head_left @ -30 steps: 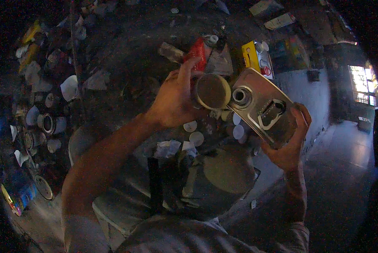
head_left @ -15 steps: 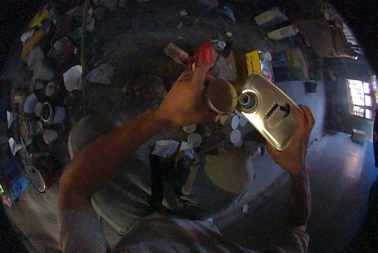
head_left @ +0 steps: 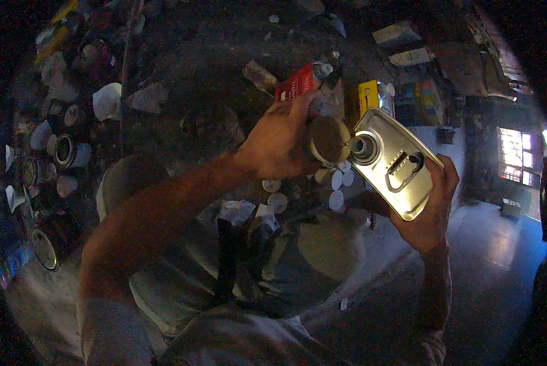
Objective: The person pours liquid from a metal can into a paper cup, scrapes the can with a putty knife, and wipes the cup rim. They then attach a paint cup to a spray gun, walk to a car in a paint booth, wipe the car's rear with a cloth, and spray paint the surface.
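My left hand (head_left: 278, 141) is closed round a small round cup (head_left: 330, 141), whose mouth is turned toward me. To its right, my right hand (head_left: 429, 216) grips a shiny rectangular metal can (head_left: 390, 171) along its side and lower end. The can is tilted, with its round spout right at the cup's rim. Whether liquid is flowing is too dark to make out. Just beyond my left hand is a red tin (head_left: 294, 84) with a metal top. A yellow tin (head_left: 367, 94) stands past the metal can.
Several pale round lids (head_left: 337, 200) lie below the cup. Many open paint pots (head_left: 66, 150) and a larger can (head_left: 46, 247) crowd the left side. White boxes (head_left: 409, 56) sit at the far right, and a bright window (head_left: 517, 152) is beyond.
The cup and metal can have shifted slightly right in the picture, still spout to rim. The surroundings have shifted a little as well, with the view.
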Demonstrator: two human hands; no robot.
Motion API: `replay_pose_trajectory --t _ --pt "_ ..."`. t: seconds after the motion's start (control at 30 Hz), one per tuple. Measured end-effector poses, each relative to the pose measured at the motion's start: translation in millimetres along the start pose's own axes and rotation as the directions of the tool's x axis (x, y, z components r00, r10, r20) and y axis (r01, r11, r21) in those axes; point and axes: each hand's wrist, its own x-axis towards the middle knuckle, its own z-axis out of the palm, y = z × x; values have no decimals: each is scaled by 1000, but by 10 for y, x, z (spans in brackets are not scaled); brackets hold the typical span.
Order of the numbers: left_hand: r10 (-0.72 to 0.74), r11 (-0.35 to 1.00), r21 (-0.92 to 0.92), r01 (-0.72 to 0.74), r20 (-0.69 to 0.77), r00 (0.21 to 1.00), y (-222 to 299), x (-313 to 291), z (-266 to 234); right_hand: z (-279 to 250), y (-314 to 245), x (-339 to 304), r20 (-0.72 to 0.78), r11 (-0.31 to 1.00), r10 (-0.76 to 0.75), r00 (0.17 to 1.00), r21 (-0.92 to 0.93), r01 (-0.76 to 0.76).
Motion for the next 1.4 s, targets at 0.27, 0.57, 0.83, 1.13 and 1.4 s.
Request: replay_pose_trajectory --t 0.27,0.57,0.83,1.13,1.4 --pt "-18 999 40 18 22 1000 23 -23 -21 -49 -15 -8 40 999 24 999 -43 -22" --pt "-62 997 42 60 40 997 31 -49 -52 -68 -15 -24 22 999 9 1000 -34 -8" --pt "-76 996 45 74 52 996 70 -46 -69 -73 -20 -42 23 1000 8 1000 -20 -8" --pt "-86 996 38 84 65 994 46 -41 -42 -97 -50 -39 30 999 20 999 -48 -19" --pt "-30 999 20 29 13 999 12 -68 9 -80 -45 -59 18 999 -11 1000 -42 12"
